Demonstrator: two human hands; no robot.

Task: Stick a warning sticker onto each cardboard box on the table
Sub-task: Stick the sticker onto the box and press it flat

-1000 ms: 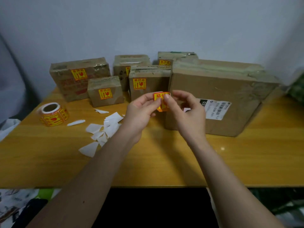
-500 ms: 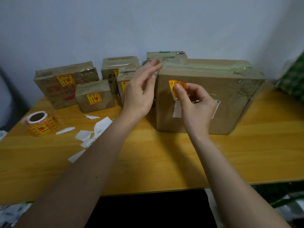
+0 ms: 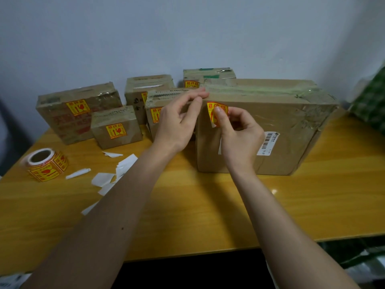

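A large cardboard box (image 3: 287,113) stands on the yellow table (image 3: 208,209) at the right. A red and yellow warning sticker (image 3: 212,107) lies against the upper left of its front face, its top edge arched. My right hand (image 3: 239,134) holds the sticker there, thumb on its lower half and the other fingers curled. My left hand (image 3: 177,124) has straight fingers touching the box's top left edge. Several smaller boxes (image 3: 116,128) stand at the back left, each with a sticker on it.
A roll of warning stickers (image 3: 46,165) sits at the table's left edge. White backing scraps (image 3: 125,165) lie scattered between the roll and my left arm. A white barcode label (image 3: 268,142) is on the large box. Something green (image 3: 370,107) stands at the far right.
Both hands moved up from mid-air to the large box. The sticker went from between both hands onto the box's front, and my left hand let go and reached the box's top edge.
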